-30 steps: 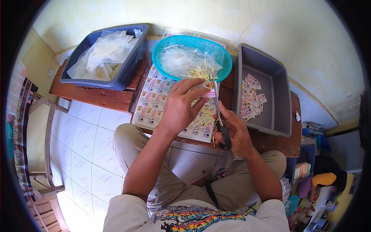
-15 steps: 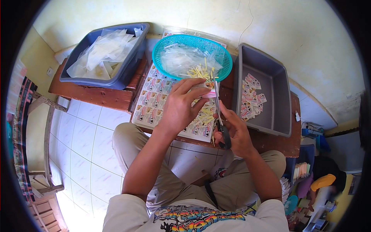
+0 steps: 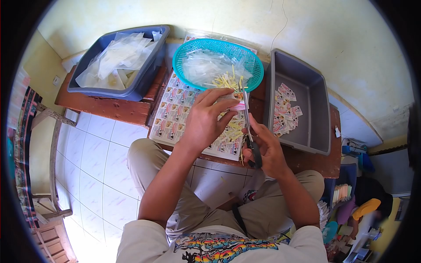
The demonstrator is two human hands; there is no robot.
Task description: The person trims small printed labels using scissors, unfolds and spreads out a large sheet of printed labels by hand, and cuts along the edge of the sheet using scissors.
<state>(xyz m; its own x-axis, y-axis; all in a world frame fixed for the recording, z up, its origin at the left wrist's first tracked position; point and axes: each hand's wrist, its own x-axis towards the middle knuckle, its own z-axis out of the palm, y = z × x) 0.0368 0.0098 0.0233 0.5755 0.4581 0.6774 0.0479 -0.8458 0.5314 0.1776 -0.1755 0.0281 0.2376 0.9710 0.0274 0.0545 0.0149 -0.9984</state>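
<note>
Between the thumb and fingers of my left hand (image 3: 205, 118) is a small printed label (image 3: 239, 105), pink and white. My right hand (image 3: 268, 151) grips black-handled scissors (image 3: 254, 153), their blades pointing away from me along the label's right edge. Whether the blades have cut into the label I cannot tell. Below both hands lie printed label sheets (image 3: 169, 125) on the table, with thin yellow paper strips (image 3: 228, 139) scattered over them. Just beyond my fingers stands a turquoise basket (image 3: 176, 65) holding clear plastic pieces and more yellow strips.
A grey bin (image 3: 313, 101) at the right holds cut labels (image 3: 287, 111). At the left, a blue-grey tub (image 3: 131, 90) of translucent plastic bags (image 3: 118, 59) stands on a wooden bench (image 3: 105, 105). Another person (image 3: 370, 204) bends over at the lower right.
My hands, the label and the scissors stay almost in the same place. The other person at the lower right has shifted slightly.
</note>
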